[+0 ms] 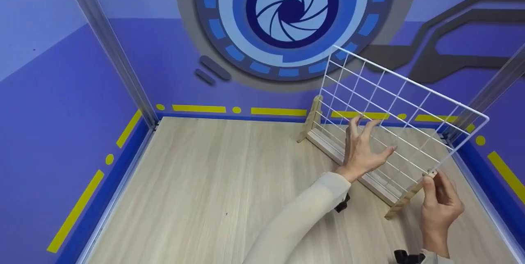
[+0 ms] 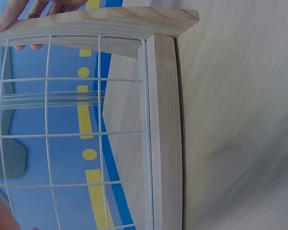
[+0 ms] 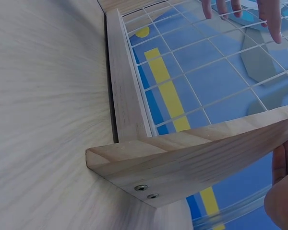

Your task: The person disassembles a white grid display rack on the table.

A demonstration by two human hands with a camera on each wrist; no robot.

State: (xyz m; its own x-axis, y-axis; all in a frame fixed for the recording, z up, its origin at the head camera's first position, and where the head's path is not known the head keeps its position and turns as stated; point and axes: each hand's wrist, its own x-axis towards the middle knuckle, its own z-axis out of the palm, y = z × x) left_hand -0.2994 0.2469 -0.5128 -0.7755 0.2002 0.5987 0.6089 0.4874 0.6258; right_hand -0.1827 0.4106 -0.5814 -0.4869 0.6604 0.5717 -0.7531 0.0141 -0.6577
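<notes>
A white wire grid panel (image 1: 393,104) stands upright at a slant in a wooden stand. This stand has a long base bar (image 1: 377,188) and a wooden side piece at each end. My right hand (image 1: 442,202) pinches the upper end of the near side piece (image 1: 404,203) beside the panel's lower right edge. Two metal screw heads (image 3: 147,191) show on that piece's outer face. In front of the grid, my left hand (image 1: 363,151) has its fingers spread and slightly bent near the wires. Whether its fingertips touch the wires I cannot tell.
The far side piece (image 1: 310,118) stands near the back wall. Beneath the stand is a wood-grain tabletop (image 1: 197,182). Blue printed walls with metal corner posts (image 1: 110,46) enclose the table at the back and both sides.
</notes>
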